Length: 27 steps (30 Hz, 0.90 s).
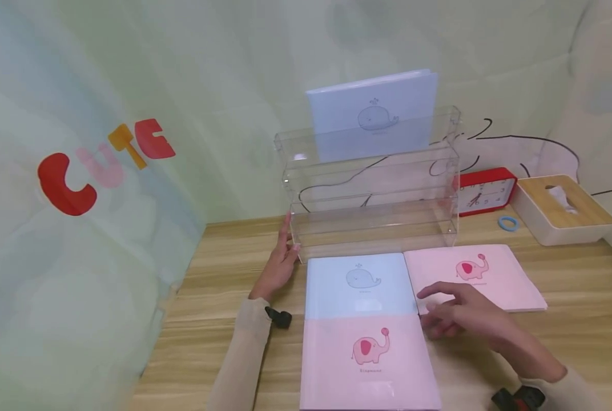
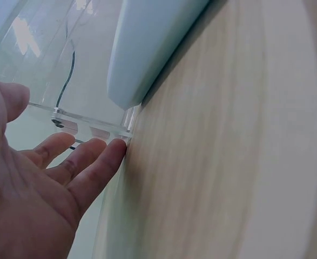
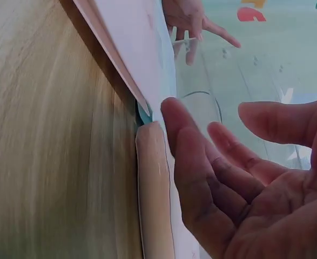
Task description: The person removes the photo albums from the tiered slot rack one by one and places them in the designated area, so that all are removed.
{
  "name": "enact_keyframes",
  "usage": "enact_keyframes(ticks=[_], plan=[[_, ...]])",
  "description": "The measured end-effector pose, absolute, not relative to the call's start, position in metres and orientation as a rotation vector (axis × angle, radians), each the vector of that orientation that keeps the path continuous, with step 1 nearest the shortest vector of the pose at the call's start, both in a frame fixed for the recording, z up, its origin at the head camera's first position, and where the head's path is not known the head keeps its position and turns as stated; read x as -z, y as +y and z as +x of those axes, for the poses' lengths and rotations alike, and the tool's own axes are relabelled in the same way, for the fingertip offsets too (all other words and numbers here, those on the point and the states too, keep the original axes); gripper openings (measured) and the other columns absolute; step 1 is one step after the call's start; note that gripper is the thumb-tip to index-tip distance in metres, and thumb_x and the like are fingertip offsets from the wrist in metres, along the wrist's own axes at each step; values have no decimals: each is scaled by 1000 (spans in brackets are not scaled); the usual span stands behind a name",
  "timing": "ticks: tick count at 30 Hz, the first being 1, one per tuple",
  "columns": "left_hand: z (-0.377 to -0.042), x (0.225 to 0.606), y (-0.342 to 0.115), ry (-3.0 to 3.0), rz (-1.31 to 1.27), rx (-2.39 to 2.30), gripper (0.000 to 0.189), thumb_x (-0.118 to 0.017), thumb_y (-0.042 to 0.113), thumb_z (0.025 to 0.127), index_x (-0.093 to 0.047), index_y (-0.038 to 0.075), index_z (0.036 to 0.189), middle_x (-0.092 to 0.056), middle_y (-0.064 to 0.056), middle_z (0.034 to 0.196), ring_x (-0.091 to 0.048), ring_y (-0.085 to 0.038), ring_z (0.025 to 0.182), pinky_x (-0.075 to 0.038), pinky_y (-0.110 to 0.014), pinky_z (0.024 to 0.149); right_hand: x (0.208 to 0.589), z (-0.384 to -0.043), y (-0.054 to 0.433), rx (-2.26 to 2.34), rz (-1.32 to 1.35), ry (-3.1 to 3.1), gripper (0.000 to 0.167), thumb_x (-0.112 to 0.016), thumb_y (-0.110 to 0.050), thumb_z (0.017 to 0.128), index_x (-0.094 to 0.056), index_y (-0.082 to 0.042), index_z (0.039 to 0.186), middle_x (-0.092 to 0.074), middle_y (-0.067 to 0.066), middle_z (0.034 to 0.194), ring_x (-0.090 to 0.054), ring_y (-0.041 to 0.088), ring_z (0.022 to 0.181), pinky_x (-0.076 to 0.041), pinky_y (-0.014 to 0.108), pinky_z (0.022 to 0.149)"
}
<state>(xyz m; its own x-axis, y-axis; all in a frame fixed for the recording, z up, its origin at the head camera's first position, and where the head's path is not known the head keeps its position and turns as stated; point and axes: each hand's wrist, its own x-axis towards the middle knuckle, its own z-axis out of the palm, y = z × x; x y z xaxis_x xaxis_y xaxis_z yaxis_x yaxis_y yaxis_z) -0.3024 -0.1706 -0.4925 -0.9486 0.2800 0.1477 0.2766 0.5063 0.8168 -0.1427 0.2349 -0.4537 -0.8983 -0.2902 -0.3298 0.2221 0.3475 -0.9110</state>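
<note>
A clear acrylic tiered rack (image 1: 373,220) stands against the back wall. My left hand (image 1: 277,269) is at its left side; in the left wrist view the fingers (image 2: 96,181) lie nearly straight against the rack's side panel, thumb apart. A pale blue whale-print book (image 1: 337,108) stands upright in the rack's top tier. In front of the rack lie a blue whale book (image 1: 329,291), a pink elephant book (image 1: 331,379) nearer me and another pink elephant book (image 1: 514,288) to the right. Over the inner edges of these books, my right hand (image 1: 462,311) hovers with loosely bent fingers, holding nothing.
Right of the rack stands a red-framed clock (image 1: 483,193), with a blue ring (image 1: 508,223) before it. A tissue box with a wooden lid (image 1: 565,208) sits farther right. The wood-grain table (image 1: 198,319) meets a printed curtain (image 1: 116,257) on the left.
</note>
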Motion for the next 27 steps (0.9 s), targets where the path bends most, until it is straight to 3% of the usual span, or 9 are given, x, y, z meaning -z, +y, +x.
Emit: enact_keyframes(ticks=[11,18,27], plan=[[-301,491,-173,2719,515,-1482,80,-44,24,116,8,61,166,-40,-28,161,-47,-47,146,-38,-72,119,442,-149,243,1721,-329,2172,51,-64,-23,107,-51,2,150,-80,19,120,-80,22,101,-65,34,87],[-300,491,-174,2721,503,-1473,80,-44,24,116,8,61,166,-42,-27,159,-51,-45,141,-39,-70,118,417,-155,247,1759,-544,2297,39,-57,-16,110,-56,-10,149,-78,1,130,-77,16,112,-63,29,93],[-301,492,-173,2719,525,-1478,81,-44,22,116,8,57,167,-40,-27,160,-51,-44,140,-42,-67,116,389,-171,254,1803,-633,2456,51,-55,-14,111,-47,-20,161,-63,-7,152,-66,4,130,-57,22,98]])
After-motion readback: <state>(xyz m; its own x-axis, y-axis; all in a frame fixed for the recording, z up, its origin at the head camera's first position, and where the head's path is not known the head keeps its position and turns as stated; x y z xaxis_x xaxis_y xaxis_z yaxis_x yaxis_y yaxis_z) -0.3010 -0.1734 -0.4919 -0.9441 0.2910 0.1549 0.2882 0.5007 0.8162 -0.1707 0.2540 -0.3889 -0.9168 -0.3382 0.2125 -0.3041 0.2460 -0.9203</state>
